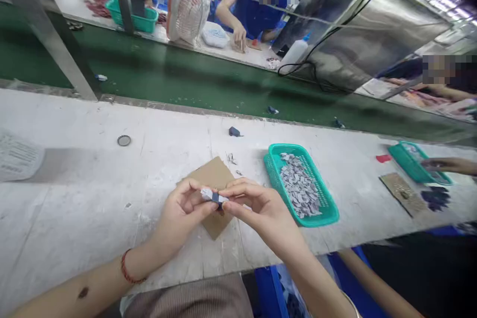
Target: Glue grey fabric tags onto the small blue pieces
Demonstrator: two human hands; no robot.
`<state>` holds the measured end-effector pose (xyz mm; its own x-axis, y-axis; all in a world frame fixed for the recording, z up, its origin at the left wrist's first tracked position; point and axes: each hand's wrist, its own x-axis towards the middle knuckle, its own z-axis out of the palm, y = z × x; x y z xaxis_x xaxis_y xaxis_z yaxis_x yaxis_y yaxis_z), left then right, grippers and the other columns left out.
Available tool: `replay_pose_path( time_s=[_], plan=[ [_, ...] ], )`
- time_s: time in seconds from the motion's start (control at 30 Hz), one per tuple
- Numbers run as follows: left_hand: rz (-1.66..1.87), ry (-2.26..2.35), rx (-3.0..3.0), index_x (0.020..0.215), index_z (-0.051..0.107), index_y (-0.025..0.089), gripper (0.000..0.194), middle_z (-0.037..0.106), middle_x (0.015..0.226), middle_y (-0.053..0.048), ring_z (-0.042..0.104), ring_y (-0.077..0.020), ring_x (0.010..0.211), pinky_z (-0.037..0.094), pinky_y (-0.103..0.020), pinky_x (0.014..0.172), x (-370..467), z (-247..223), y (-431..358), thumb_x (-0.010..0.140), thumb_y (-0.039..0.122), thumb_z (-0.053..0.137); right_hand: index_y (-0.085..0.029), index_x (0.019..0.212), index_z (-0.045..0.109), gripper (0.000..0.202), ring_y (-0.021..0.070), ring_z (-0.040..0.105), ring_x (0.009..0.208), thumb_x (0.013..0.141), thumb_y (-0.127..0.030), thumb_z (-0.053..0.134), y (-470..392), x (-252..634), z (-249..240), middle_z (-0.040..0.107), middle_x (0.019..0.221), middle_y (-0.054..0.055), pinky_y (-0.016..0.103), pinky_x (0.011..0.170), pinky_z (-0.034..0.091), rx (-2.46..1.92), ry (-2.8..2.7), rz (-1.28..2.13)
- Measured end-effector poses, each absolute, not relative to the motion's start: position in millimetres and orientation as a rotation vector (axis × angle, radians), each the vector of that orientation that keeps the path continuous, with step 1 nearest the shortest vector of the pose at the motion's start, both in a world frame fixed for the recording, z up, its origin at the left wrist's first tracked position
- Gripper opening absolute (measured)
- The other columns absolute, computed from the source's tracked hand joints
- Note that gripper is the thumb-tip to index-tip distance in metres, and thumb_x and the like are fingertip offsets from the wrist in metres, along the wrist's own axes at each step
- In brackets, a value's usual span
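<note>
Between my two hands is a small dark-blue and white piece [215, 197], too small to name its kind. My left hand [186, 201] pinches its left end, where a whitish part sticks up. Thumb and fingers of my right hand [253, 201] close on its right end. Below both hands lies a square of brown cardboard [214, 171] on the white table [89, 198]. To the right of my right hand stands a green plastic basket [274, 179] holding many small grey-white pieces [300, 186]. A similar dark-blue piece [234, 131] lies beyond the cardboard.
A green conveyor belt [179, 77] runs behind the table, carrying a few small pieces. A bottle cap [124, 140] and a white container [18, 156] are at left. At right, a co-worker's hand [447, 164] reaches into another green basket [406, 161]. A metal post [55, 35] rises at left.
</note>
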<state>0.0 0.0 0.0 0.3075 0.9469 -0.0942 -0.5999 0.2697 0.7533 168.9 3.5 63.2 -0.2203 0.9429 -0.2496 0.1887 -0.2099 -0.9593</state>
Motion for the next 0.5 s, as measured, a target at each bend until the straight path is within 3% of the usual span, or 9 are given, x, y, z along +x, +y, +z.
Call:
replay_pose_path(
  time_s=[0.17,0.27,0.37,0.5],
  plan=[
    [1.127,0.657,0.715,0.082,0.065,0.019,0.012,0.073,0.092,-0.001,0.069,-0.0122,0.092,0.055,-0.02,0.08,-1,6,0,0.08,0.012,0.074,-0.024,0.103,0.068,0.029,0.0135,0.058,0.073,0.088,-0.049,0.063,-2,164,59,0.065,0.087,0.002,0.026,0.067,0.049,-1.385,-1.207,1.511],
    [1.121,0.653,0.743,0.084,0.064,0.019,0.013,0.073,0.089,-0.001,0.071,-0.0135,0.081,0.057,-0.024,0.075,-1,10,0,0.079,0.012,0.074,-0.023,0.107,0.061,0.038,0.0119,0.052,0.064,0.091,-0.056,0.054,-5,153,52,0.058,0.077,-0.001,0.025,0.06,0.045,-1.335,-1.218,1.548],
    [1.086,0.602,0.741,0.086,0.062,0.02,0.011,0.07,0.076,0.001,0.07,-0.0141,0.062,0.058,-0.03,0.067,-2,11,1,0.083,0.016,0.071,-0.023,0.107,0.056,0.035,0.0096,0.046,0.056,0.092,-0.055,0.054,-7,142,46,0.055,0.074,-0.003,0.023,0.053,0.038,-1.265,-1.154,1.639],
    [1.118,0.681,0.718,0.081,0.062,0.019,0.012,0.07,0.084,0.0,0.07,-0.0141,0.07,0.058,-0.027,0.068,-2,8,1,0.079,0.017,0.074,-0.024,0.103,0.053,0.031,0.0073,0.037,0.054,0.09,-0.05,0.06,-8,134,40,0.052,0.075,-0.005,0.021,0.05,0.03,-1.227,-1.044,1.586]
  ],
)
